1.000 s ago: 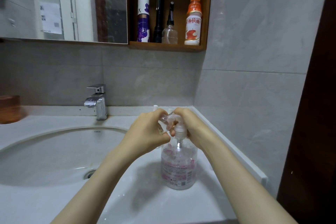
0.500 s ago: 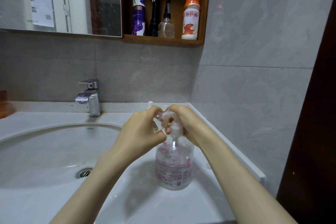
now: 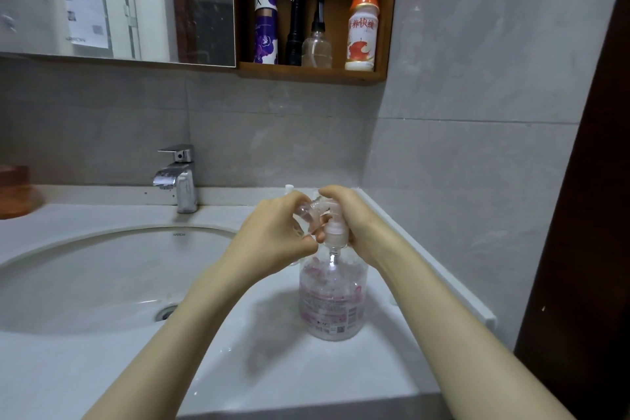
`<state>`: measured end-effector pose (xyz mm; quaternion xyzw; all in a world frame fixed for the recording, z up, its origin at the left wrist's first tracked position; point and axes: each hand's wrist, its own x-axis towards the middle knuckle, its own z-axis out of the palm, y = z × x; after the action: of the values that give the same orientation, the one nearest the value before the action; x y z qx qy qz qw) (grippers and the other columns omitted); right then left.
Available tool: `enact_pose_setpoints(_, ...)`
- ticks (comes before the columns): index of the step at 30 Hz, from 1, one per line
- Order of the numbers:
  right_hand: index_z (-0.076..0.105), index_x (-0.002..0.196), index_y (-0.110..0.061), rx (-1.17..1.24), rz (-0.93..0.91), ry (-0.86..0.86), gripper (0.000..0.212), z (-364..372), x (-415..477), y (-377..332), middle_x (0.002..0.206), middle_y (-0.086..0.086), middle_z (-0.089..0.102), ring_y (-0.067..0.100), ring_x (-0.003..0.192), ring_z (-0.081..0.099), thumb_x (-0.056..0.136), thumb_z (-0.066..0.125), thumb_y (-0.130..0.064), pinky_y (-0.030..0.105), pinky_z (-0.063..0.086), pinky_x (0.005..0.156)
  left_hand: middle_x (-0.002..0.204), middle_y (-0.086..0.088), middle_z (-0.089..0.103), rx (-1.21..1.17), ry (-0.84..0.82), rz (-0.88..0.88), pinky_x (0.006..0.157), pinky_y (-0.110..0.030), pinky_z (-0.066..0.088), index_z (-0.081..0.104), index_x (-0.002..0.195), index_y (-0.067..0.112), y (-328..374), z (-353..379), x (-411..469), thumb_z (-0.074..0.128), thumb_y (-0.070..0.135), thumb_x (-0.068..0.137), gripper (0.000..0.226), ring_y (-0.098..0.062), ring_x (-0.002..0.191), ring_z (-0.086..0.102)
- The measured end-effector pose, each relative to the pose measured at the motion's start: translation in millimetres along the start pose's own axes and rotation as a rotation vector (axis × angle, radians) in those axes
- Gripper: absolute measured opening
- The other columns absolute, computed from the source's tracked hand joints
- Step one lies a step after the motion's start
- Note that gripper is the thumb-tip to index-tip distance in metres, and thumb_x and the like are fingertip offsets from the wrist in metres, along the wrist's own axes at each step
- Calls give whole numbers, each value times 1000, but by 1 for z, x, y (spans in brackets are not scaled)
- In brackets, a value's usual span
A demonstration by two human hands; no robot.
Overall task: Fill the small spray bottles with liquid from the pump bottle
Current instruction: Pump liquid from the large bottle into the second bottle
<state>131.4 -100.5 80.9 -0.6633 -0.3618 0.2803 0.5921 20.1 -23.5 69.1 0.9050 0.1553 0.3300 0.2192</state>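
A clear pump bottle with a pink-printed label stands on the white counter to the right of the basin. My right hand is closed over its pump head from the right. A small clear spray bottle is tilted against the pump's nozzle, gripped by my left hand. A small white cap-like piece stands behind my hands near the wall; what it belongs to is hidden.
A round basin with a chrome tap fills the left. A wooden wall shelf holds several bottles and a black torch. The tiled wall runs close on the right, and a brown item sits far left.
The view has shifted a little between frames. My hands keep the same grip on the pump head and the small bottle, and the pump bottle has not moved on the counter.
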Motion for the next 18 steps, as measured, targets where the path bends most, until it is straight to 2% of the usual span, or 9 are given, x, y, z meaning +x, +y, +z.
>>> enact_pose_setpoints(4,58,60,-11,-1,14,-39,53,2,-5,-6,47,3,56,14,42,49,96,33,-41,23,40,53,78,19,60,-12,-14,-7,72,-33,53,59,104,13,0,-3,-1,64,7,68,37,-14,73,66)
enact_pose_setpoints(9,56,73,-10,-32,-9,-8,37,1,-2,-5,56,5,57,14,42,52,95,39,-33,25,40,53,82,15,61,-14,4,1,72,-37,53,61,102,13,0,-3,0,64,8,67,35,-14,74,65)
enact_pose_setpoints(14,55,77,-10,-8,-28,8,26,2,1,-3,60,8,56,17,43,52,94,41,-24,30,39,57,80,19,58,1,28,-3,74,-39,53,61,102,16,-3,-1,0,65,10,67,36,-13,75,65)
enact_pose_setpoints(18,52,82,-3,11,-40,30,23,5,-1,-6,62,14,53,21,44,48,95,35,-12,29,37,52,80,14,61,18,41,-14,75,-39,52,60,107,16,-5,2,-3,63,20,63,45,-15,78,64)
